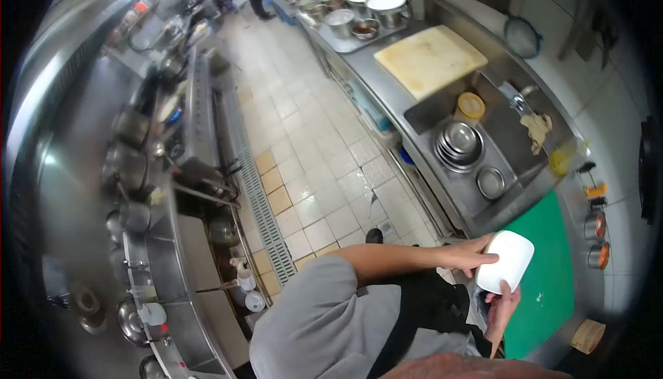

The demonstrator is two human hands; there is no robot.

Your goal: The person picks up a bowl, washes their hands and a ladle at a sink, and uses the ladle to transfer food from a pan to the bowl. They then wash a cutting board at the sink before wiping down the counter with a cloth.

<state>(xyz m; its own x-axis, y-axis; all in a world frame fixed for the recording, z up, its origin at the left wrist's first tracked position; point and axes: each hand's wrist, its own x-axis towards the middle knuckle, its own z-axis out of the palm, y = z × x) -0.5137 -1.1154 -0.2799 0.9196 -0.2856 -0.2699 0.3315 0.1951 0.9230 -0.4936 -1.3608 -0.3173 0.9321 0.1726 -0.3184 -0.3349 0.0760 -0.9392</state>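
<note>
A white dish with rounded corners is held in both hands above the near edge of a green cutting board. My left hand grips its upper-left side, with the thumb lying over the white surface. From below, my right hand holds the lower edge between thumb and fingers. Part of the right hand's fingers is hidden behind the dish. A few small pale specks lie on the green board near the right hand.
Beyond the board is a steel sink with stacked metal bowls, a yellow-lidded tub and a cloth. A white cutting board and several pots stand farther along. Pans line the left-hand range; people stand at the far end.
</note>
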